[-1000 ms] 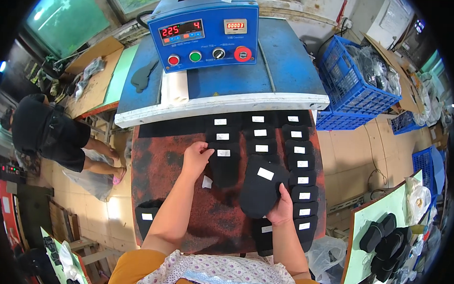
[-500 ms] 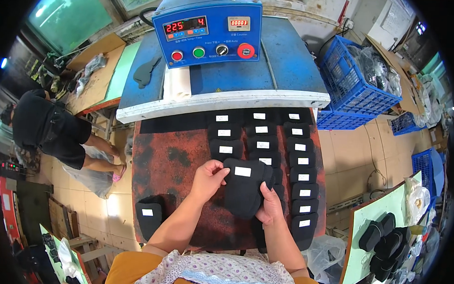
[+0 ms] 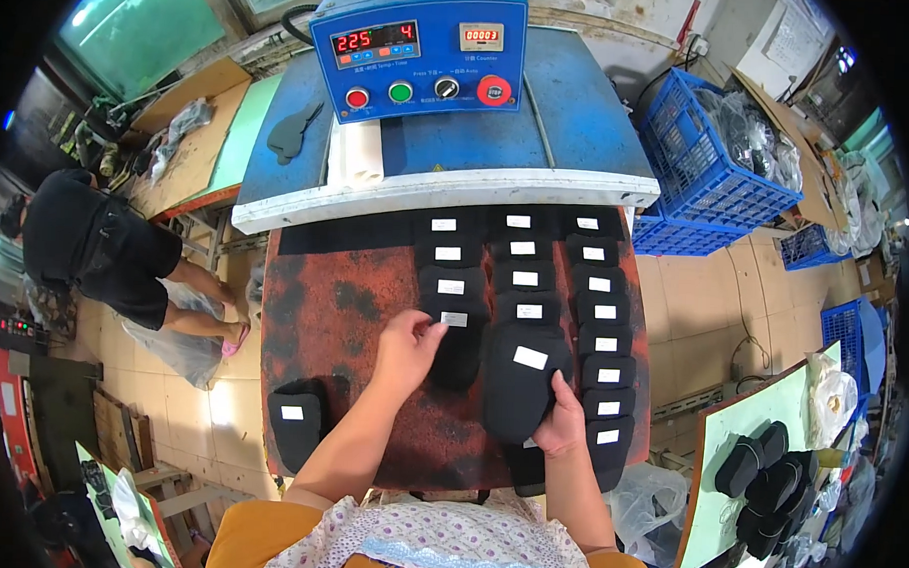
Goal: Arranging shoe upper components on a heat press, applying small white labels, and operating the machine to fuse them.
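Observation:
My right hand (image 3: 562, 418) grips a black fabric pad (image 3: 516, 396) by its right side, thumb on top; a white label sits on its face. Whether more pads lie under it I cannot tell. To its left, another black pad (image 3: 459, 359) lies at the near end of the left column on the red-and-black mottled platen (image 3: 348, 330). The closed thumb and fingers of my left hand (image 3: 407, 352) pinch that pad's upper left corner, beside its label. More labelled black pads (image 3: 609, 377) overlap in columns on the middle and right of the platen.
Behind the platen stands a blue heat press (image 3: 422, 68) with a white front edge (image 3: 438, 191). A separate black pad (image 3: 296, 429) lies at the near left corner. Blue crates (image 3: 719, 163) stand at the right, and a co-worker (image 3: 101, 242) bends over at the left.
One pad has come away from the pads in my hands and now lies in the left column, under my left fingers. My right hand has shifted slightly right and down with its pad.

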Demonstrator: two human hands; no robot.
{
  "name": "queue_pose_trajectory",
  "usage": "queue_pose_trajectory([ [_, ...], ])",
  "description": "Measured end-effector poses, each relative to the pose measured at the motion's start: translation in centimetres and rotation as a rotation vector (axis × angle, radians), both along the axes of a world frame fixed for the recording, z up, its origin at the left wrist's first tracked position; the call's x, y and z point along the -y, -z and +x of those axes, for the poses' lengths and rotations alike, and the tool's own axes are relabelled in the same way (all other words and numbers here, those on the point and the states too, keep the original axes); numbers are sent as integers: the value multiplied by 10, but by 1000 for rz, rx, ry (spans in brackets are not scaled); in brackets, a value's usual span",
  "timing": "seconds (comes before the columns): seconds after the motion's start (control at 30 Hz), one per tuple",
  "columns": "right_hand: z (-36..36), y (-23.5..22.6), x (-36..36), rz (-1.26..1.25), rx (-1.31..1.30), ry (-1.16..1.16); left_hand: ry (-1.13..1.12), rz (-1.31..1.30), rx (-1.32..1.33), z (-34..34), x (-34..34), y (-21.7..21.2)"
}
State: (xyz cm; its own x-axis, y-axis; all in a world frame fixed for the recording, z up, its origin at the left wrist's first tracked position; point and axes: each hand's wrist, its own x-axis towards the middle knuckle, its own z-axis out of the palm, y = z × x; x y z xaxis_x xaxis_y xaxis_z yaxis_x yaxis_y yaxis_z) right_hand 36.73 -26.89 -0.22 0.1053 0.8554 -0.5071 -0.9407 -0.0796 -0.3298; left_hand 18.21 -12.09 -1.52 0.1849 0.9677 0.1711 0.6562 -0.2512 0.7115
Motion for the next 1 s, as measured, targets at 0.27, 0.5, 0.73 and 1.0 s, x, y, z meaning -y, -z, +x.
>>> queue_pose_trajectory([
  [0.27, -28, 8, 2, -35, 26, -42, 208, -507, 326, 14, 45, -30],
  [0.5, -28, 16, 11, 64, -133, -117, 267, -993, 811, 0, 46, -25],
  [0.73, -13, 14, 22, -8, -113, -21, 39, -949, 847, -18, 22, -14],
  [1.0, 8, 14, 43, -25, -106, 34, 88, -353, 139, -20, 17, 18],
])
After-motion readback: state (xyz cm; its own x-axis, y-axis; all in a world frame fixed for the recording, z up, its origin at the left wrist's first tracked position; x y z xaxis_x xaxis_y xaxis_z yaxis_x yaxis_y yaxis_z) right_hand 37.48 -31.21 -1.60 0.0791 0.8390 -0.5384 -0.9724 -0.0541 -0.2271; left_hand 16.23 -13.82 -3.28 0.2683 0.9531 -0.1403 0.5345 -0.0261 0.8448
